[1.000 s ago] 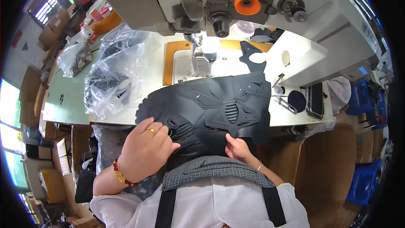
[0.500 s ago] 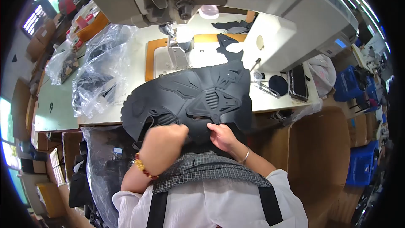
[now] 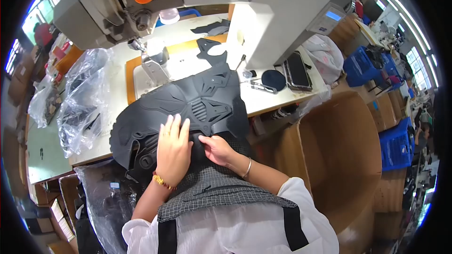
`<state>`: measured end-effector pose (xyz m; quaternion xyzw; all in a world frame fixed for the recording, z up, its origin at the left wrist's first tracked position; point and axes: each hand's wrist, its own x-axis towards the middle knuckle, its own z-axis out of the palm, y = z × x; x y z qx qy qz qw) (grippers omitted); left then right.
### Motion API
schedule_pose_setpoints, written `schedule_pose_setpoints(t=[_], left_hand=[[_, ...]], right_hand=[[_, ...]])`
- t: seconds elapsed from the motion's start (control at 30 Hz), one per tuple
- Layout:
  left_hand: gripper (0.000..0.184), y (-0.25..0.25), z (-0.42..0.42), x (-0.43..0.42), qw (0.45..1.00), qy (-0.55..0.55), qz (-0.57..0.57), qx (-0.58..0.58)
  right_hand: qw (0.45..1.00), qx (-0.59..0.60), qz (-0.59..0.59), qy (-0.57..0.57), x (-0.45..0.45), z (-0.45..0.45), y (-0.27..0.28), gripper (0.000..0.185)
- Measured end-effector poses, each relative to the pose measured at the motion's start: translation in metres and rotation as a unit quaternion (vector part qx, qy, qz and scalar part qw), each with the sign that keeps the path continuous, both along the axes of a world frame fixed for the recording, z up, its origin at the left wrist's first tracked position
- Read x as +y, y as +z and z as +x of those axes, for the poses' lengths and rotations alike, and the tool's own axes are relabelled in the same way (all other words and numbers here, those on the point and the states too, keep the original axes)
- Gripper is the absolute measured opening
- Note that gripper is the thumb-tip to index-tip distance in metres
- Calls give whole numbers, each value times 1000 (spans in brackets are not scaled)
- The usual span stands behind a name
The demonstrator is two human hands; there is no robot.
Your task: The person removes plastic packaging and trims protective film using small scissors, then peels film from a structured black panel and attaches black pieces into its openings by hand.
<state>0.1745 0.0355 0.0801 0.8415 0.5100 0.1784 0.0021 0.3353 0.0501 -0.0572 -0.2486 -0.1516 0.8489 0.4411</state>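
Observation:
A large black moulded panel with raised ribs and star-like shapes lies across the front edge of the sewing table, its lower part hanging towards my lap. My left hand rests flat on its lower middle, fingers stretched out and pointing away from me. Close by, my right hand pinches the panel's near edge, thumb on top and the other fingers curled beneath. Beyond the panel stands a sewing machine, its lit needle area just past the panel's far edge.
A small black cut-out piece lies behind the panel. To the right are tweezers, a round black disc and a black tray. Clear plastic bags lie left. A large cardboard box stands right, near blue crates.
The camera view has swung to the right. My left hand has gone from a blurred, closed shape to lying flat on the panel. My right hand keeps its pinch.

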Motion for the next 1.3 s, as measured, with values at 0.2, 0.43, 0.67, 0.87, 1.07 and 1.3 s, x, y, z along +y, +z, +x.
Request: schedule_pose_setpoints(t=[0.2, 0.43, 0.67, 0.87, 1.07, 1.3], left_hand=[[50, -25, -8, 16, 997, 82, -10, 2], [24, -41, -21, 27, 999, 34, 2, 2], [20, -43, -30, 24, 999, 2, 15, 31], [44, -47, -22, 30, 997, 1, 51, 53], [56, -51, -15, 25, 998, 15, 57, 16], [42, -60, -14, 32, 993, 51, 82, 67]], right_hand=[[999, -30, -14, 0, -4, -2, 5, 25], [994, -90, -61, 12, 0, 4, 24, 28], [984, -177, -4, -16, -13, -2, 40, 38], [979, -199, 41, 2, -19, -7, 31, 28], [995, -69, 70, 7, -17, 1, 7, 32], [991, -130, 21, 38, 7, 16, 0, 21]])
